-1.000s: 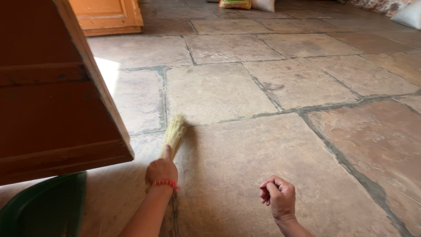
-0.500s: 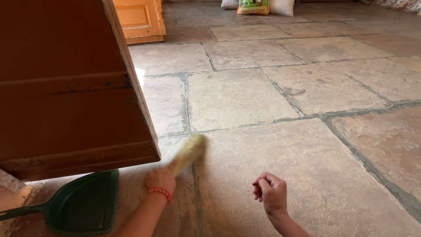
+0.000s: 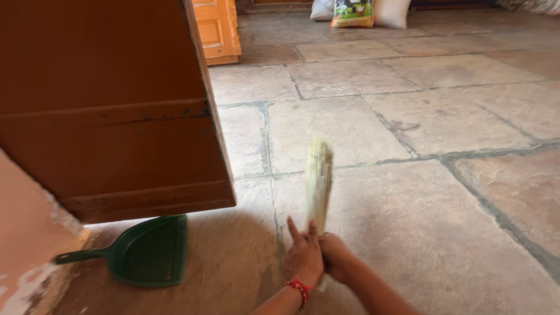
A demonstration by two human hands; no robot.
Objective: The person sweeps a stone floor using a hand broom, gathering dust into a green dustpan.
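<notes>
Nearest the camera: both hands meet at the base of a straw hand broom (image 3: 319,175). Left hand (image 3: 304,256), red bead bracelet at the wrist, lies flat against the bundle with fingers stretched up along it, so open rather than wrapped. Right hand (image 3: 336,256) is closed around the bundle's lower end from the other side. The broom stands near upright, bristle tip away from the person; it is motion-blurred, so whether the tip touches the stone floor (image 3: 408,233) I cannot tell.

Judgement on the step: this looks like gathering or squaring the bristles between the palms. It should go best with the closed hand fixed low on the bundle and the flat palm pressing evenly, so that straws do not splay or slip out.

Left of the hands, well apart: a green dustpan (image 3: 146,252) flat on the floor, handle pointing to the left edge of view, mouth towards the hands. Its far rim lies just under the bottom edge of a brown wooden door (image 3: 116,116), whose lower corner overhangs near it. A plastered wall corner (image 3: 29,233) closes the near left.

Open room: slabs to the right and ahead are bare. Far end: an orange door panel (image 3: 217,29) and sacks (image 3: 353,11) against the back edge.
</notes>
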